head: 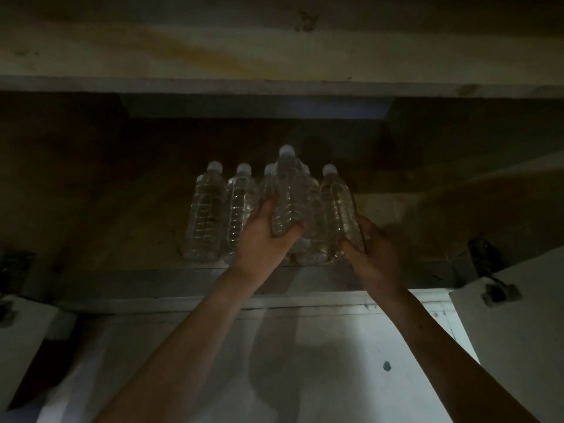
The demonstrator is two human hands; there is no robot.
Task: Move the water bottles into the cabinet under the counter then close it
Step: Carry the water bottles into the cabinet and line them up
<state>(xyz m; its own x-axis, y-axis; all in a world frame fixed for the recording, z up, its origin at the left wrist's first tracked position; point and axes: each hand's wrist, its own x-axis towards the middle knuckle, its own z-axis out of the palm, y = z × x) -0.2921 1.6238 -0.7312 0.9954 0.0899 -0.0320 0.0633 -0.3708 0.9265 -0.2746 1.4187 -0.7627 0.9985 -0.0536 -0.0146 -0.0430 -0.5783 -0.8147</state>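
Several clear water bottles with white caps stand in a row on the dark cabinet floor (106, 233). My left hand (264, 239) grips the base of one bottle (287, 190), held slightly above and in front of the row. My right hand (374, 251) is closed round the lower part of the rightmost bottle (338, 203). Two bottles (210, 209) at the left stand free. Two more bottles behind my left hand's bottle are largely hidden.
The counter's underside (274, 41) hangs over the opening. An open white cabinet door (518, 331) with a hinge (494, 288) is at the right, another door (18, 331) at the left. White floor (305, 361) lies below the cabinet sill.
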